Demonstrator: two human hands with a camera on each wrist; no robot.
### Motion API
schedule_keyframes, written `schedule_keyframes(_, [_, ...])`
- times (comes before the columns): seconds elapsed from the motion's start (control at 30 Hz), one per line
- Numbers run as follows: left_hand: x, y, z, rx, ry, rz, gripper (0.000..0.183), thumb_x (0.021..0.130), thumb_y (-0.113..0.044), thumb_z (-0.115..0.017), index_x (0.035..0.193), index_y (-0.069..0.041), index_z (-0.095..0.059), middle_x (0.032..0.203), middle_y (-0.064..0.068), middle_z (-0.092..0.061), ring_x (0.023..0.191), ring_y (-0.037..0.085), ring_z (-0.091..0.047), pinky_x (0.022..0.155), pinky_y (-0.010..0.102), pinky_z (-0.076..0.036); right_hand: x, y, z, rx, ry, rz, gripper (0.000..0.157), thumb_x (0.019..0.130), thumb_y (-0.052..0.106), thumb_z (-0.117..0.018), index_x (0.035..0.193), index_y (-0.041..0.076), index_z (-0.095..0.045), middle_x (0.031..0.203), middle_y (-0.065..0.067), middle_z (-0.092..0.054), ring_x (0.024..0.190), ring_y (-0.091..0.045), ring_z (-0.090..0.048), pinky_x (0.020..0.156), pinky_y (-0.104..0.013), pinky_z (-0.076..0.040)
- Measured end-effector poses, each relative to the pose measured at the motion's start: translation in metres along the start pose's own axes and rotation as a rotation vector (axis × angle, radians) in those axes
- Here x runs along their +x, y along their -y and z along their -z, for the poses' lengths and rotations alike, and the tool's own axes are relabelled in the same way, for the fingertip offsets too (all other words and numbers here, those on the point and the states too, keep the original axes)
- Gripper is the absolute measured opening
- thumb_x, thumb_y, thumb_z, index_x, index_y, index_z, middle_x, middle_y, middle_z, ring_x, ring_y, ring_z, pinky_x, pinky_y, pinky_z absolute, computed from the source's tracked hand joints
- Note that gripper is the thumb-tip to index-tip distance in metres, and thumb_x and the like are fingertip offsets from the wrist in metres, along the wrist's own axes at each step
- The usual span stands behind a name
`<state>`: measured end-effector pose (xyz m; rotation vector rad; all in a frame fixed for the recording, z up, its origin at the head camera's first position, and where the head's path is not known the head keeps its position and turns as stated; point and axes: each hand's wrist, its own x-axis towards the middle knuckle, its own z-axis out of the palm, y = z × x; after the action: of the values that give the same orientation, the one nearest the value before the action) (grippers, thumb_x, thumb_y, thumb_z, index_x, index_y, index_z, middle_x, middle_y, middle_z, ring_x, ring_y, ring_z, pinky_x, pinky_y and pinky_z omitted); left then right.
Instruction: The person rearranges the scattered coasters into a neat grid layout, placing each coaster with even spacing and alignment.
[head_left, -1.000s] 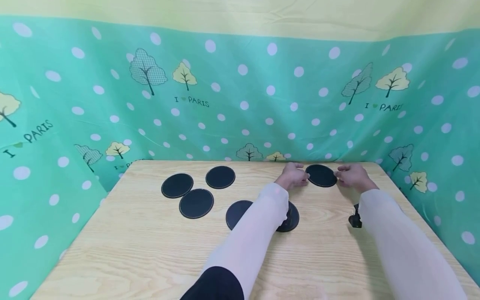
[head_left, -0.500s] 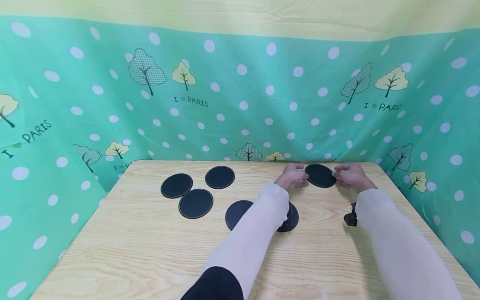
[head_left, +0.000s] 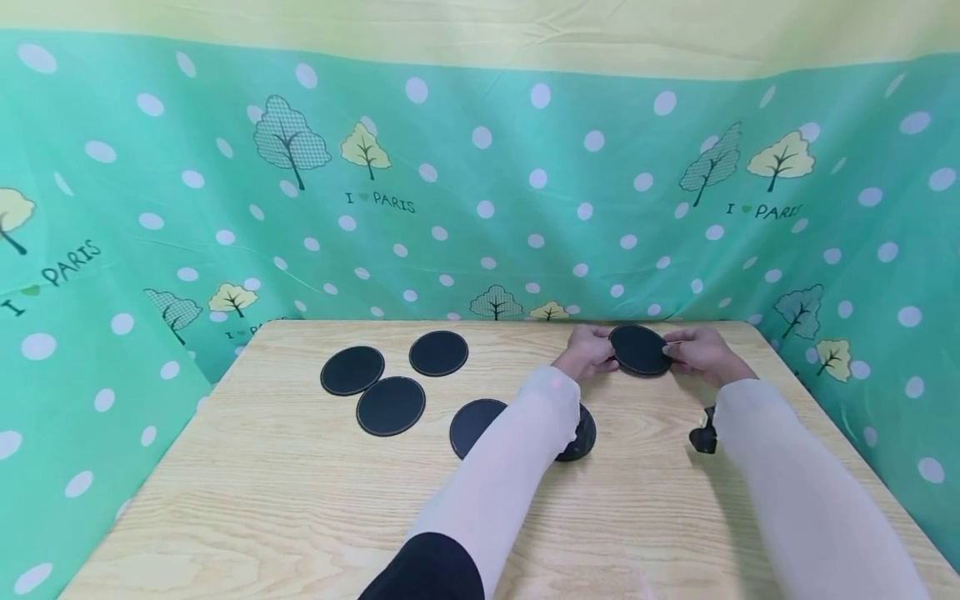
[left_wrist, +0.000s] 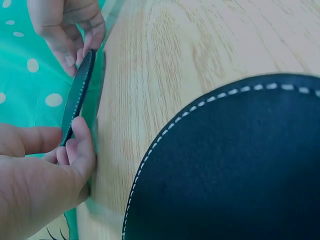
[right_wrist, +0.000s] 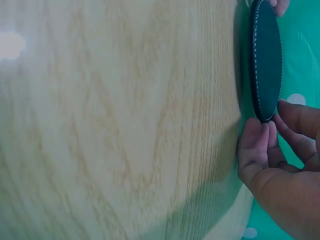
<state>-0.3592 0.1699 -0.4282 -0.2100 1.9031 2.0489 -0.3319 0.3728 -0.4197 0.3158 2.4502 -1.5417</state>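
Observation:
A round black coaster (head_left: 640, 350) with pale stitching round its rim is held between both hands near the table's back edge. My left hand (head_left: 591, 350) pinches its left edge, and my right hand (head_left: 701, 354) pinches the opposite one. In the left wrist view this coaster (left_wrist: 79, 97) tilts slightly, with a strip of shadow on the wood beside it. Thumb and fingers of the right hand (right_wrist: 285, 180) close on its near end in the right wrist view.
Three matching coasters lie flat at the left: one (head_left: 352, 371), another (head_left: 438, 353) and a third (head_left: 391, 407). Two more, one (head_left: 472, 423) and one (head_left: 583, 437), lie partly hidden under the left sleeve (head_left: 517, 450). Dotted green cloth (head_left: 450, 208) hangs behind the wooden table (head_left: 247, 492).
The coaster between the hands has risen a little, and the fingers have closed further onto its edges. The other coasters have stayed where they were.

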Motion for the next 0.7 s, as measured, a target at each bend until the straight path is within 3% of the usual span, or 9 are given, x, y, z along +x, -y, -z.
schedule_keyframes(0.1, [-0.001, 0.000, 0.002, 0.012, -0.003, -0.005, 0.034, 0.090, 0.019, -0.060, 0.120, 0.002, -0.065, 0.096, 0.011, -0.059, 0.067, 0.022, -0.060, 0.090, 0.047, -0.061, -0.001, 0.000, -0.001, -0.004, 0.003, 0.017, 0.053, 0.105, 0.003, -0.052, 0.153, -0.012, -0.033, 0.149, -0.033, -0.040, 0.087, -0.003, -0.062, 0.082, -0.028, -0.060])
schedule_keyframes(0.3, [-0.002, 0.001, 0.009, 0.009, 0.015, -0.023, 0.033, 0.089, 0.021, -0.060, 0.117, 0.004, -0.065, 0.097, 0.013, -0.058, 0.069, 0.023, -0.060, 0.090, 0.046, -0.061, -0.004, 0.001, -0.003, 0.000, 0.023, 0.050, 0.055, 0.103, 0.000, -0.055, 0.152, -0.012, -0.033, 0.132, -0.026, -0.051, 0.086, -0.010, -0.063, 0.080, -0.029, -0.060])
schedule_keyframes(0.4, [-0.002, 0.003, 0.013, -0.001, 0.034, -0.032, 0.032, 0.090, 0.020, -0.060, 0.117, 0.004, -0.064, 0.090, 0.011, -0.056, 0.067, 0.021, -0.056, 0.089, 0.047, -0.061, -0.006, 0.002, -0.004, -0.003, 0.036, 0.064, 0.055, 0.103, -0.001, -0.054, 0.152, -0.013, -0.032, 0.137, -0.028, -0.046, 0.086, -0.011, -0.063, 0.080, -0.030, -0.061])
schedule_keyframes(0.53, [-0.002, 0.005, 0.017, 0.002, 0.050, -0.038, 0.030, 0.089, 0.020, -0.060, 0.114, 0.003, -0.065, 0.085, 0.010, -0.055, 0.063, 0.019, -0.054, 0.079, 0.041, -0.061, -0.008, 0.003, -0.004, -0.012, 0.049, 0.085, 0.055, 0.103, -0.002, -0.054, 0.151, -0.014, -0.033, 0.138, -0.030, -0.044, 0.086, -0.011, -0.063, 0.079, -0.029, -0.061])
schedule_keyframes(0.7, [-0.008, 0.003, 0.018, 0.044, 0.056, -0.036, 0.027, 0.089, 0.021, -0.060, 0.110, 0.004, -0.064, 0.087, 0.009, -0.055, 0.062, 0.019, -0.055, 0.071, 0.035, -0.058, -0.014, 0.002, -0.006, -0.036, 0.056, 0.118, 0.053, 0.101, -0.004, -0.057, 0.149, -0.015, -0.036, 0.114, -0.018, -0.057, 0.086, -0.013, -0.063, 0.078, -0.030, -0.061])
